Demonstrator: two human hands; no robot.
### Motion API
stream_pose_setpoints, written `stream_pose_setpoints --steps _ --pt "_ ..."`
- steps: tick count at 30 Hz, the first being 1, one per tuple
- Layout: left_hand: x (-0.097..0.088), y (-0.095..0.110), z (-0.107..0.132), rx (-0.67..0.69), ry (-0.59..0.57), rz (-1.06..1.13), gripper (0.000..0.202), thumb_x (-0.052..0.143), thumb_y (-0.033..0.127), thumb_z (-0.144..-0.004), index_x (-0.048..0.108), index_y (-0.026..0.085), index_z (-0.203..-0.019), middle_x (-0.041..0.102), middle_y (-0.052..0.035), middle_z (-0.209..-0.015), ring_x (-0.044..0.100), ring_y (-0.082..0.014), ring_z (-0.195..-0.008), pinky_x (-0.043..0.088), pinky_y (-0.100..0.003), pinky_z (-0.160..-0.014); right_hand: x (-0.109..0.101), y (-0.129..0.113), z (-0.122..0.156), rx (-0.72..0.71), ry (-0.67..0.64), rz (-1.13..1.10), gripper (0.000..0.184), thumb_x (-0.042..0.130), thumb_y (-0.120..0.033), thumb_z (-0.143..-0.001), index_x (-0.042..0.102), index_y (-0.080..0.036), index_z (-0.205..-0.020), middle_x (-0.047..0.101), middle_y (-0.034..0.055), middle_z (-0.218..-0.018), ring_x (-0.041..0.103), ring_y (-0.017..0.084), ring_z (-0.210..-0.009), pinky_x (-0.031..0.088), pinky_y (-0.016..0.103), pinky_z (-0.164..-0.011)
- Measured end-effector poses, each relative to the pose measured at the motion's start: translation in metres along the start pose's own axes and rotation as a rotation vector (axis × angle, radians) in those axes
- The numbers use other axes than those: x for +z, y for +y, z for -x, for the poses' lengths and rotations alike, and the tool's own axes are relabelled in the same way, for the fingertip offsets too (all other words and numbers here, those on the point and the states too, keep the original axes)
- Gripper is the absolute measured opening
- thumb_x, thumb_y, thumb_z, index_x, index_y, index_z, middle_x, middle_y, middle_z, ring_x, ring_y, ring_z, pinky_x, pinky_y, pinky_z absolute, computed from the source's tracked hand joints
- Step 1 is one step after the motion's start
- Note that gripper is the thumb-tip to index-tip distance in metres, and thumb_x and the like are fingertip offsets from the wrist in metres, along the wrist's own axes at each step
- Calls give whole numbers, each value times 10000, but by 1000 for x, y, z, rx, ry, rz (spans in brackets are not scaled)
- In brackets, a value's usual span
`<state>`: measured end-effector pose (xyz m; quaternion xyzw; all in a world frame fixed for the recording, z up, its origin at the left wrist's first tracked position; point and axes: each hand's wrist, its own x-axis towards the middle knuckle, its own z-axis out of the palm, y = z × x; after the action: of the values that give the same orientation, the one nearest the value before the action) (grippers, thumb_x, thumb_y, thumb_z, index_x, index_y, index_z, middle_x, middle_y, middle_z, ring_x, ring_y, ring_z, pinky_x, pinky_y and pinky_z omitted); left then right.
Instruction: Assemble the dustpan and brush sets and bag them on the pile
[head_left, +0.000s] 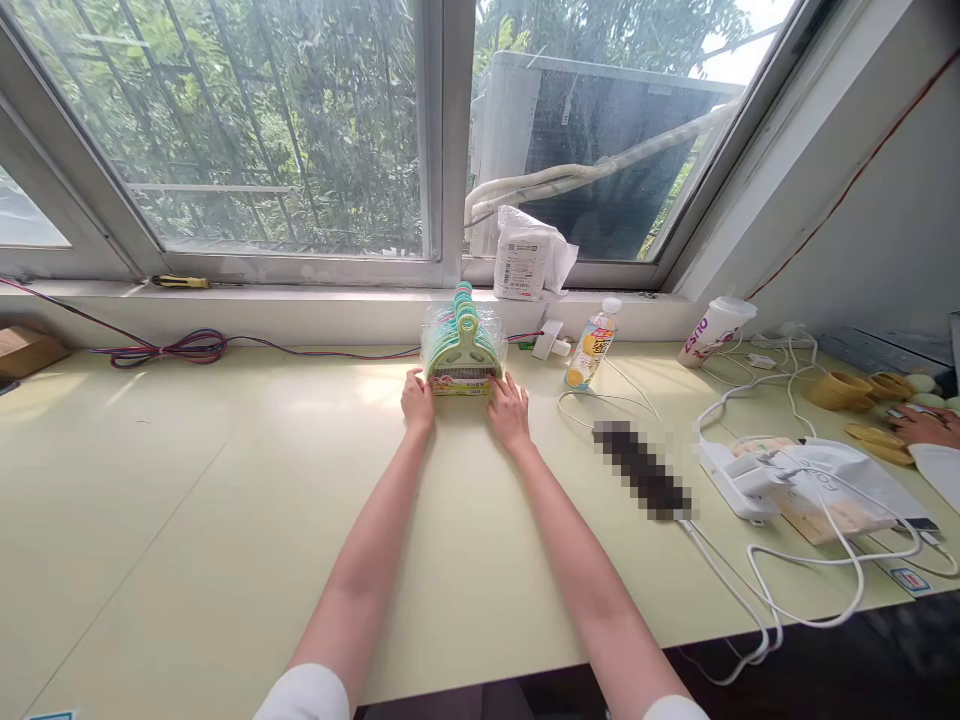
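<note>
A row of small green and teal dustpan-and-brush sets [466,355], in clear plastic wrap, stands upright at the back of the table against the window ledge. The front set shows grey bristles above a printed label. My left hand [418,399] grips the lower left side of the row, fingers curled against its edge. On the opposite side my right hand [509,410] presses its fingers to the lower right corner, partly over the label's end. How far the fingers reach behind the sets is hidden.
Right of the sets stand a juice bottle [592,345] and a paper cup [716,330]. White cables and a power strip [739,482] spread across the right side, near another person's hand [926,425]. A cable coil [172,347] and a screwdriver [182,282] lie back left.
</note>
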<state>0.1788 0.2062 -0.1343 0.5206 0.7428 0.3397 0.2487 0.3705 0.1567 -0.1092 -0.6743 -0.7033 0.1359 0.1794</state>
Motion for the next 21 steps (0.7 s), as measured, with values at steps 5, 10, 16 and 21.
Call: stream_pose_setpoints --steps 5,10,16,21 --pt "4 -6 -3 9 -14 86 266 463 272 -892 488 195 -1145 531 -18 -776 533 -162 -735 407 -278 -711 0 1 -1 6 17 -63 533 348 -97 -801 474 -193 -1311 469 67 -1373 272 196 -1370 239 403 -1096" --pt "0 -1 2 56 43 119 284 481 357 -894 502 188 -1121 548 -70 -949 536 -170 -884 426 -291 -793 -3 1 0 24 64 -99 480 345 -117 -814 518 -171 -1259 483 84 -1344 352 208 -1306 320 370 -1044" --pt "-9 5 9 19 56 109 284 423 435 -918 546 196 -1011 604 -68 -924 574 -181 -864 424 -301 -772 -4 2 2 -25 88 -162 535 360 -128 -821 439 -162 -1350 447 70 -1389 342 184 -1318 321 345 -1074" --pt "-10 2 6 1 96 121 265 455 436 -902 562 196 -873 618 -43 -803 568 -168 -729 403 -286 -690 0 5 0 -64 110 -236 578 383 -147 -829 371 -143 -1406 421 61 -1422 303 170 -1360 275 344 -1133"
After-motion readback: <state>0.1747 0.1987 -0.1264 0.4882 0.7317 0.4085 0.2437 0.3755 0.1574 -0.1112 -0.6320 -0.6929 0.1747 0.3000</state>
